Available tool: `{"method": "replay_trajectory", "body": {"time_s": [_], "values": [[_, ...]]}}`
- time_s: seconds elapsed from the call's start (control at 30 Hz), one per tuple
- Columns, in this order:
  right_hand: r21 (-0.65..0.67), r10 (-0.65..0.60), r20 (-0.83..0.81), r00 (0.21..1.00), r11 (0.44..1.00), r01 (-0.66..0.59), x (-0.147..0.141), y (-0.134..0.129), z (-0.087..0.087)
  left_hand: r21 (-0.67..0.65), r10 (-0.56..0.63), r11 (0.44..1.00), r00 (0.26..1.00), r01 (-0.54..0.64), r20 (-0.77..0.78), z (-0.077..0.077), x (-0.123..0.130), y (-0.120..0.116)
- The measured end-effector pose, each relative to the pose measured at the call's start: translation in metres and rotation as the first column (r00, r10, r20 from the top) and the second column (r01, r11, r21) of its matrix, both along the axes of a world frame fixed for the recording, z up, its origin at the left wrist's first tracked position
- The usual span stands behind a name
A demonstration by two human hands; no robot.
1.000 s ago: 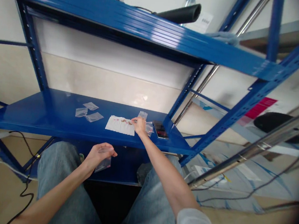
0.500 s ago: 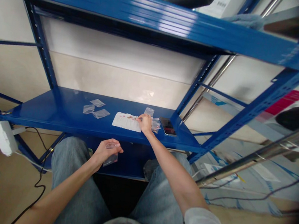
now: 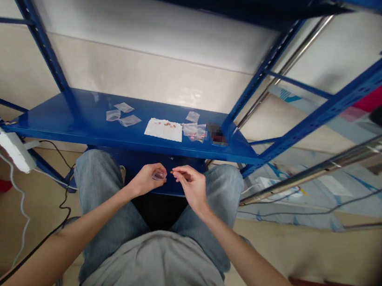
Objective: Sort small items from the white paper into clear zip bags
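My left hand [image 3: 146, 179] is closed round a small clear plastic bag [image 3: 159, 175], held over the gap between my knees. Just to its right, my right hand [image 3: 192, 186] pinches a tiny brownish piece [image 3: 172, 172] at the fingertips, too small to name. The fingertips are close to the bag but apart from it. Beyond the hands, a white paper sheet [image 3: 163, 131] lies on the blue shelf [image 3: 90, 132], with several tiny reddish and brown pieces along its far part.
Several flat clear bags [image 3: 129, 120] lie left of the paper. More bags [image 3: 195, 132], some with small reddish contents, lie to its right beside a dark flat object [image 3: 217, 135], partly blurred out. A white power strip [image 3: 15, 152] with cables hangs at the left post.
My right hand has drawn back from the paper to beside my left hand, with a tiny piece in its fingertips. My left hand has shifted slightly right and up with the bag. The view has tilted down.
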State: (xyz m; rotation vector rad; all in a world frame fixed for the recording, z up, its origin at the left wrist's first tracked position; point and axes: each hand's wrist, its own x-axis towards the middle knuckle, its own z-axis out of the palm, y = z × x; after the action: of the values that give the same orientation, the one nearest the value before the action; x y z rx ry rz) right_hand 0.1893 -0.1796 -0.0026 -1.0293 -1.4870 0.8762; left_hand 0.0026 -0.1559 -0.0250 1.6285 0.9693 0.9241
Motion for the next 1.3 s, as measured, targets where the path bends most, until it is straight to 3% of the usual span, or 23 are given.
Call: {"method": "replay_trajectory", "body": {"time_s": [0.1,0.27,0.5,0.67,0.8,0.97,1.17,1.3], "values": [[0.055,-0.054,0.062,0.997,0.997,0.050,0.006,-0.002,-0.004,0.013,-0.014,1.000,0.999,0.015,-0.042,-0.005,0.009,-0.005],[0.129,-0.059,0.098,0.993,0.991,0.046,0.004,0.002,-0.003,-0.049,-0.002,0.999,1.000,0.003,0.012,-0.004,0.017,-0.006],[0.183,-0.016,0.217,0.976,0.983,-0.024,0.007,0.002,-0.008,-0.131,-0.015,0.991,0.994,0.029,0.109,0.002,0.021,-0.012],[0.228,0.081,0.276,0.958,0.963,-0.147,0.008,0.001,-0.004,-0.137,-0.011,0.990,0.994,0.026,0.107,0.007,0.023,-0.015],[0.271,0.081,0.331,0.940,0.946,-0.177,0.010,0.001,-0.001,-0.203,-0.016,0.978,0.988,0.048,0.156,0.007,0.022,-0.015],[0.262,0.133,0.403,0.906,0.931,-0.253,0.010,0.004,-0.005,-0.173,-0.007,0.984,0.989,0.033,0.149,0.006,0.018,-0.016],[0.227,0.169,0.383,0.908,0.936,-0.270,0.007,0.008,-0.014,-0.187,0.013,0.982,0.988,0.017,0.156,0.007,0.016,-0.014],[0.175,0.138,0.251,0.958,0.967,-0.186,0.006,0.012,-0.015,-0.257,-0.025,0.963,0.974,0.085,0.226,0.006,0.015,-0.012]]}}
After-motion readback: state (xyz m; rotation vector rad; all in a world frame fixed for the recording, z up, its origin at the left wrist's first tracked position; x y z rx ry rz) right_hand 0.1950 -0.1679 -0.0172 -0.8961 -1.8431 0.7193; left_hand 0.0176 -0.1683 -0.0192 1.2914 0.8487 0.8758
